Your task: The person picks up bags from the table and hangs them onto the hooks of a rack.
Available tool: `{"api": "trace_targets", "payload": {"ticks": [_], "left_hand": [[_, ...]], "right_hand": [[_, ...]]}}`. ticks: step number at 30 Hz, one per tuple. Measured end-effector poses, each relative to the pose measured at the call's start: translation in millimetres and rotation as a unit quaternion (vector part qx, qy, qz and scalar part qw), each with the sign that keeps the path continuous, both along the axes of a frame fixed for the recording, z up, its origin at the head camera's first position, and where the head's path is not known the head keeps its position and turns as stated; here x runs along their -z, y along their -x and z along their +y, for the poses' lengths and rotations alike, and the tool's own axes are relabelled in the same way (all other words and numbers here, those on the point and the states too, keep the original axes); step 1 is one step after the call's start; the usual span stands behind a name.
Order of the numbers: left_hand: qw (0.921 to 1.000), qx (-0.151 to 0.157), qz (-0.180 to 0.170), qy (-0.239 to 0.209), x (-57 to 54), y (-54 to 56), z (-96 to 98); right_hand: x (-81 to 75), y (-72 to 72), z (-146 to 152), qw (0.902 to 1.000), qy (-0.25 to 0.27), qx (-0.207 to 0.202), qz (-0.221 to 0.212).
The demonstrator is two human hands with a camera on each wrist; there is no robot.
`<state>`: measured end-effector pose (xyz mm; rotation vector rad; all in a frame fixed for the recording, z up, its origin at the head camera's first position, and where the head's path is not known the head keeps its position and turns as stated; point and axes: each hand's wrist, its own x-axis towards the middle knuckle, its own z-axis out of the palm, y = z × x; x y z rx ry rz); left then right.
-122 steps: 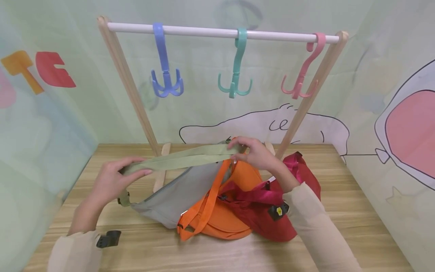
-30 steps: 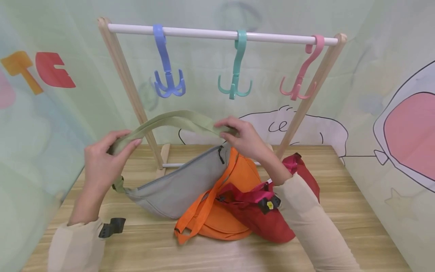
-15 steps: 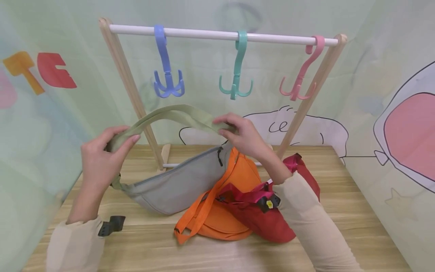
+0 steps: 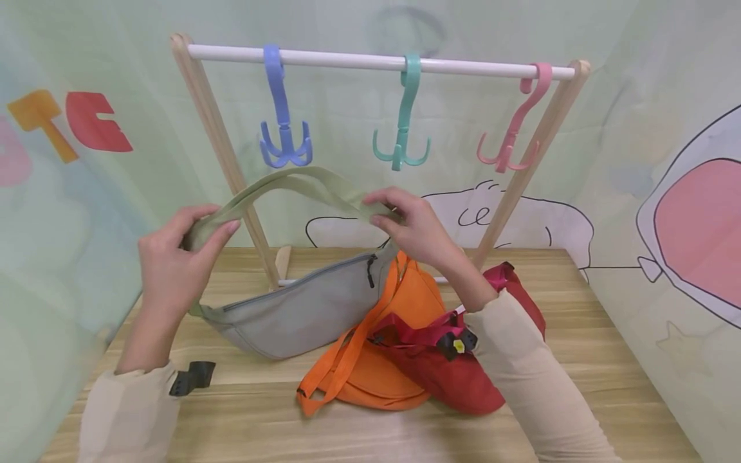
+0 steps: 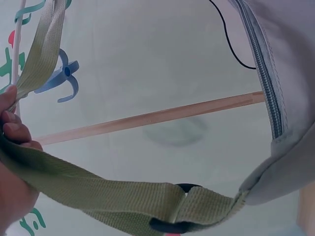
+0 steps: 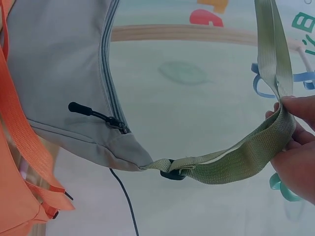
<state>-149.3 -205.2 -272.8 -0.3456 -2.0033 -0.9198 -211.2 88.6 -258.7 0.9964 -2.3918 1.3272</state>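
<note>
A grey zippered waist bag (image 4: 301, 308) hangs by its pale green webbing strap (image 4: 307, 183), which arches upward between my two hands. My left hand (image 4: 176, 270) pinches the strap near its left end, thumb against fingers. At the other end my right hand (image 4: 413, 231) grips the strap between thumb and fingertips. Both wrist views show black slider buckles (image 6: 173, 171) where the strap meets the bag. The bag's right end overlaps an orange bag (image 4: 382, 379) on the table, and a dark red bag (image 4: 457, 379) lies partly over the orange one.
Behind the bags stands a wooden rack with a white bar (image 4: 347, 60). From it hang a blue hook (image 4: 285, 148), a green hook (image 4: 399, 141) and a pink hook (image 4: 508, 141), each with several prongs. Printed cloth walls (image 4: 654, 212) enclose the wooden table (image 4: 243, 418).
Both hands have risen, lifting the grey bag by its strap. The strap has gone from nearly straight to a high arch below the blue hook. The orange and red bags stay on the table.
</note>
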Motion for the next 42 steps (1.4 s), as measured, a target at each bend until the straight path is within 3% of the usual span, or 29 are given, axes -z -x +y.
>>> {"api": "trace_targets", "payload": {"ticks": [31,42], "left_hand": [[0.9997,-0.01,0.022,-0.005,-18.0,8.1,6.8],[0.9992,-0.01,0.037,0.001,-29.5,11.4,10.6]], "right_hand": [[-20.7,-0.6,-1.4,0.9996,0.013,0.012,-0.021],[-27.5,1.4,-4.4,0.9995,0.025,0.018,0.011]]}}
